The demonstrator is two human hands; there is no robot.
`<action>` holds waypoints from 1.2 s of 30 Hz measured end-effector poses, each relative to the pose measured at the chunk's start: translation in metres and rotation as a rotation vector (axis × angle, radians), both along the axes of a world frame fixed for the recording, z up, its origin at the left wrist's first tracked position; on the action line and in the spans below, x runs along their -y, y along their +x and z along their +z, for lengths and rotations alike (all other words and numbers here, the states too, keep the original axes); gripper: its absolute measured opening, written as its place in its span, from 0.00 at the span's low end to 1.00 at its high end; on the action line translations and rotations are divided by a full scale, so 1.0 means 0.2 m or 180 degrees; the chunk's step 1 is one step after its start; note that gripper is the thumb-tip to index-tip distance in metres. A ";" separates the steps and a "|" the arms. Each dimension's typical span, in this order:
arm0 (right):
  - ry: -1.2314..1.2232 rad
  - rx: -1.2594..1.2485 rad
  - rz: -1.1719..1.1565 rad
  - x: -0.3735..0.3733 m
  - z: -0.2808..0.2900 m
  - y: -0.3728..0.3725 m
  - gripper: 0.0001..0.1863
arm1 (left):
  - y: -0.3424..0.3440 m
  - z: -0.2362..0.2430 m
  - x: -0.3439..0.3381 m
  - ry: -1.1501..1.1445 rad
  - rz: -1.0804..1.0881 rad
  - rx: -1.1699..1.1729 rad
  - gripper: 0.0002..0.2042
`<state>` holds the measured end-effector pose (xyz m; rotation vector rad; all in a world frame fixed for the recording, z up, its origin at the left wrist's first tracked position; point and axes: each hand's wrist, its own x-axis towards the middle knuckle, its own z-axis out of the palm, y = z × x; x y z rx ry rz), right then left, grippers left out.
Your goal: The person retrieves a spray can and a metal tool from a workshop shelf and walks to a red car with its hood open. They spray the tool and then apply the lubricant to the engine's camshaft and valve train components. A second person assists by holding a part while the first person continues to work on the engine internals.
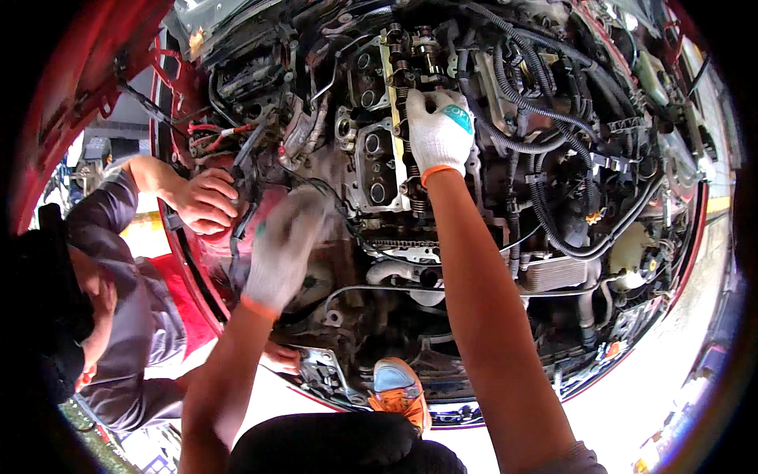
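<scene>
My right hand (440, 134), in a white knit glove with an orange cuff, rests over the right side of the opened engine's cylinder head (384, 170). Its fingers curl down beside the camshaft (426, 55); whatever they grip, if anything, is hidden under the glove. Round openings line the head's left side, and a timing chain (403, 243) runs across its near end. Left of the engine, my left hand (290, 245), gloved the same way, hangs over the bay near a thin dark cable (324, 186). Motion smears its fingers.
A co-worker's bare hand (207, 201) lies on the bay's left edge; their other hand (282, 358) is at the front edge. Thick corrugated hoses (545, 142) fill the right side. A thin metal bar (379, 287) crosses the front. My orange shoe (400, 399) stands at the near edge.
</scene>
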<state>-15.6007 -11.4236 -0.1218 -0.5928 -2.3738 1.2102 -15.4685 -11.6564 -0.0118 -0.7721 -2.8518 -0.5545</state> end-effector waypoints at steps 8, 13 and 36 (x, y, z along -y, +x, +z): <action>0.0598 0.1281 0.0781 -0.06 0.14 -0.03 0.24 | 0.99 -0.04 0.11 0.0676 0.0537 0.1589 0.10; 0.1192 0.1626 0.1983 -0.23 0.07 -0.27 0.29 | 1.37 -0.07 0.11 0.2157 0.2794 0.3164 0.11; 0.2807 0.0988 0.2983 -0.13 0.38 -0.42 0.17 | 1.66 -0.12 0.10 0.2351 0.3214 0.3043 0.10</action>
